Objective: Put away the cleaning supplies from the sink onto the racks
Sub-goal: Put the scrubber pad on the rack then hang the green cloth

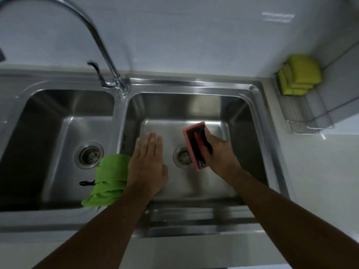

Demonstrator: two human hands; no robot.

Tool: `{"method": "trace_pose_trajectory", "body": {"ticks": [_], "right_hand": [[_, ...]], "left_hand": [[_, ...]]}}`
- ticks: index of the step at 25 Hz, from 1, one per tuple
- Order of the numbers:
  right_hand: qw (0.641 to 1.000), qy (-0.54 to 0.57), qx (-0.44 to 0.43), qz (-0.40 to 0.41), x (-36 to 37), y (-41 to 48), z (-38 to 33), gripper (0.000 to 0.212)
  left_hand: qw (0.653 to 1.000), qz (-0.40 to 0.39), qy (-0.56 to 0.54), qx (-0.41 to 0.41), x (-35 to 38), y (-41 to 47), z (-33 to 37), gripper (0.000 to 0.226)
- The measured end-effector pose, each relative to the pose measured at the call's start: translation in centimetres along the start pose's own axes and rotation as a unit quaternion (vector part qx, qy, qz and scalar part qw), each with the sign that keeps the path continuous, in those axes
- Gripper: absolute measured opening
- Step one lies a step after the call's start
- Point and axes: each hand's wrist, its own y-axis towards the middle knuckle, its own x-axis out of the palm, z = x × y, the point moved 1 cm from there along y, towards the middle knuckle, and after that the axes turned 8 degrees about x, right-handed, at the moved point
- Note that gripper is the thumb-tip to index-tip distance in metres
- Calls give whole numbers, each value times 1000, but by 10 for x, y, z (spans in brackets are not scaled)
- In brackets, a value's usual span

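Head view only: stainless steel double-basin sink [258,105] set in a pale counter, curved chrome faucet [101,49] rising from the back rim between the two basins. R hand [219,154] is in the right basin, fingers wrapped tight on a pink rectangular scrub brush w/ black handle [195,145]; brush is tilted, held over the round metal drain strainer [182,156] at that basin's floor centre; can't tell if brush touches the floor. L hand [148,164] is flat, fingers straight and together, palm down, gripping nothing, over the left part of the right basin near the divider. Crumpled bright green cloth [107,179] is just beside the L hand's wrist, at the front part of the divider and spilling toward the left basin's front right corner. Small black object [87,183] pokes out from the cloth's left side, too small to ID. Left basin has its own drain strainer [89,155] near its centre. Stack of yellow-green sponges [298,74] sits in a wire rack [310,117] on the counter's back right corner, by the wall, well apart from both hands.
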Motion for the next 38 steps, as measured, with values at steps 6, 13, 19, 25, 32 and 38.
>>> {"method": "trace_pose_trajectory", "body": {"ticks": [6,13,19,25,32,38], "right_hand": [[981,12,14,194,-135,15,61,53],[948,-49,188,250,-246,31,144,28],[943,-135,275,128,-276,47,172,23],[929,-260,255,68,-263,69,176,37],[934,-271,229,51,-242,88,187,32],[980,-125,106,113,-200,55,206,56]], "left_hand": [[992,31,-37,114,-33,71,115,85],[975,17,-54,215,-62,153,242,87],[977,-40,-56,204,-67,208,295,88],[971,-88,-63,211,-56,232,322,86],[969,-97,-73,216,-52,238,320,85],[971,-93,-113,188,-50,221,296,81]]}}
